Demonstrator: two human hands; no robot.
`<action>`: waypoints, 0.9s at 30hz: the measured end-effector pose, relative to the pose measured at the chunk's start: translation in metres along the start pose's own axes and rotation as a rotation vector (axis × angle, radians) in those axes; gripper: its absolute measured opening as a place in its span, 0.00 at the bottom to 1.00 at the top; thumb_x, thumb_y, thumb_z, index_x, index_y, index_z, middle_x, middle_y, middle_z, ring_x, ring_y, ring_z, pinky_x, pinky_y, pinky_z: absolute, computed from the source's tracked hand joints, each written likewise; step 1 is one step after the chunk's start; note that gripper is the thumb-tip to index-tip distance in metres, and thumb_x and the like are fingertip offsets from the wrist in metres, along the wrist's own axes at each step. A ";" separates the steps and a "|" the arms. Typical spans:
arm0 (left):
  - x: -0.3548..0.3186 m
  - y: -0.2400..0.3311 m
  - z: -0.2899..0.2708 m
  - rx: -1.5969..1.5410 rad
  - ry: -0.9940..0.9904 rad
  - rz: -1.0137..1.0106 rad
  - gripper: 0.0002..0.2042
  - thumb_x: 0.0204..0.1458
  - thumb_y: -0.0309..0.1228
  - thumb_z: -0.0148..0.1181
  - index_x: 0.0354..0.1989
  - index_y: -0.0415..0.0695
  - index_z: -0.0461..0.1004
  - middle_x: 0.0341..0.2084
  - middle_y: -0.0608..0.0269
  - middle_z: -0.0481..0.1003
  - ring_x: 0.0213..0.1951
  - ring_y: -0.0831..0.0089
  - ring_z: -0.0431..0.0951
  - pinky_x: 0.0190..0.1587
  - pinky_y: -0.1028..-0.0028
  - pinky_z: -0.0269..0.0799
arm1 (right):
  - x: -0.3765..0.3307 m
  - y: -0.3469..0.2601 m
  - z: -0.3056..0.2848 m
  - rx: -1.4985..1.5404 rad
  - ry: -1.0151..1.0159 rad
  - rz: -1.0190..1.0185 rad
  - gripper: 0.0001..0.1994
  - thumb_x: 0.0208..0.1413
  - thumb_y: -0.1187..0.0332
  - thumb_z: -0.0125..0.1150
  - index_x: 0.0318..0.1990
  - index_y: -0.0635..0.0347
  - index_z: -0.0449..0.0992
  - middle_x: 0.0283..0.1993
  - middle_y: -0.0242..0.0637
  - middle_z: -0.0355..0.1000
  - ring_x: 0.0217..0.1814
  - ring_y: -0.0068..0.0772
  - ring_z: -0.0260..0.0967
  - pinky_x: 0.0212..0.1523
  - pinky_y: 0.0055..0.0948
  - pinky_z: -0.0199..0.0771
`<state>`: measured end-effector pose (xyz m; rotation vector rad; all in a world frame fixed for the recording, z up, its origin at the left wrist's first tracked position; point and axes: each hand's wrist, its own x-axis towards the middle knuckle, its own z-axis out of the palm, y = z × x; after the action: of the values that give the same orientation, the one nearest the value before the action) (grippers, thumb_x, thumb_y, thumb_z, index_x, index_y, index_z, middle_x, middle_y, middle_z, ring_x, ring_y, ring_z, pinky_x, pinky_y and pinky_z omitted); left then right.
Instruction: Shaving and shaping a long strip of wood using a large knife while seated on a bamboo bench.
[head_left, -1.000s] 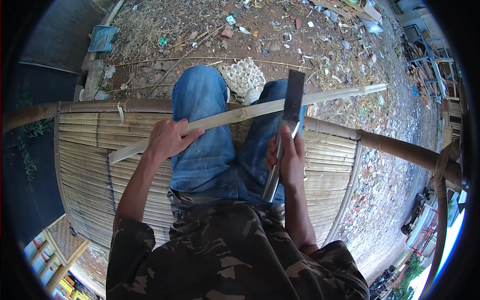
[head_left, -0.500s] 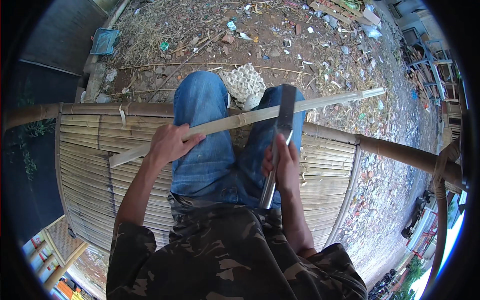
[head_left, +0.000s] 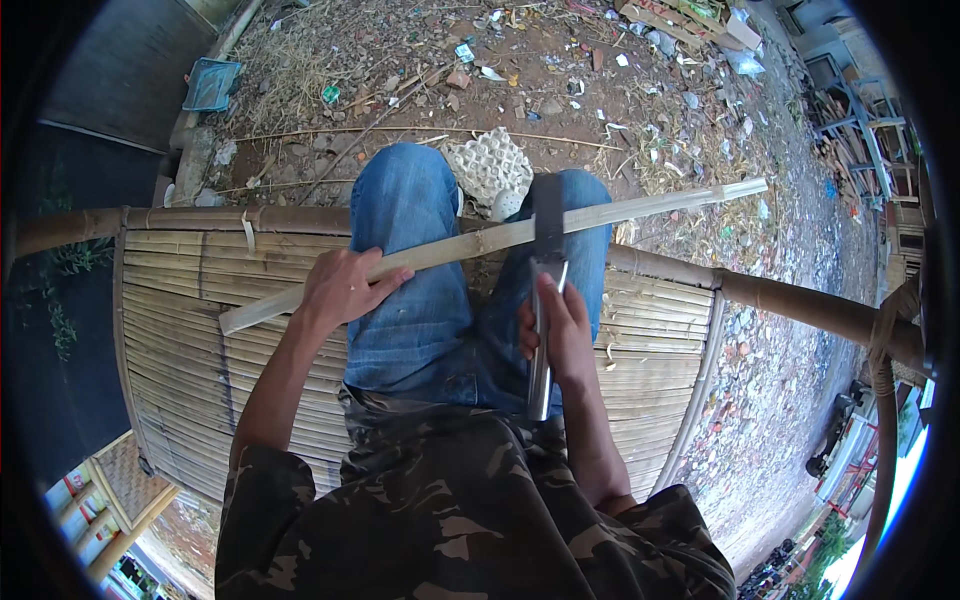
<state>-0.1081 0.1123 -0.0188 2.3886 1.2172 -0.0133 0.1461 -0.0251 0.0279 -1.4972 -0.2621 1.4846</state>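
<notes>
A long split bamboo strip [head_left: 640, 208] lies slantwise across my thighs, its left end low over the slatted bench and its right end out past my right knee. My left hand [head_left: 343, 288] is wrapped over the strip near its left part and presses it against my left thigh. In my right hand [head_left: 560, 325] is a large knife [head_left: 548, 225] with a dark, broad blade and a shiny metal handle, the fingers closed round the handle. The blade points away from me and crosses the strip above my right thigh.
I sit on a bamboo-slat bench [head_left: 655, 370] with a bamboo pole [head_left: 800, 303] along its far edge. A grey egg tray [head_left: 490, 165] lies on the littered ground beyond my knees. A teal crate [head_left: 211, 84] is at the far left; stacked wood [head_left: 850, 160] stands at the right.
The knife has moved left along the strip, and its handle has turned more upright. My left hand and the bamboo strip have stayed nearly in place.
</notes>
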 end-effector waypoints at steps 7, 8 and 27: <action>0.009 0.002 -0.003 -0.009 0.046 0.001 0.31 0.53 0.62 0.54 0.21 0.41 0.74 0.12 0.49 0.72 0.20 0.51 0.77 0.24 0.58 0.72 | 0.010 0.012 -0.002 -0.348 -0.160 0.035 0.17 0.68 0.54 0.47 0.34 0.57 0.61 0.22 0.31 0.62 0.16 0.20 0.60 0.15 0.23 0.63; -0.001 0.005 -0.002 -0.004 0.026 0.005 0.31 0.53 0.62 0.54 0.21 0.41 0.74 0.12 0.50 0.73 0.20 0.51 0.77 0.24 0.58 0.72 | 0.001 0.003 -0.003 -0.022 -0.021 -0.146 0.17 0.68 0.53 0.47 0.35 0.58 0.62 0.21 0.31 0.62 0.16 0.21 0.60 0.15 0.23 0.63; 0.004 0.008 0.001 0.019 0.069 0.035 0.30 0.54 0.61 0.54 0.20 0.41 0.75 0.11 0.51 0.72 0.18 0.53 0.77 0.22 0.60 0.71 | 0.011 0.033 -0.007 -0.448 -0.176 0.001 0.18 0.67 0.51 0.48 0.35 0.58 0.62 0.22 0.31 0.62 0.18 0.20 0.62 0.16 0.23 0.64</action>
<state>-0.0996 0.1107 -0.0171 2.4446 1.2111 0.0688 0.1392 -0.0371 -0.0045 -1.7101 -0.7399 1.6310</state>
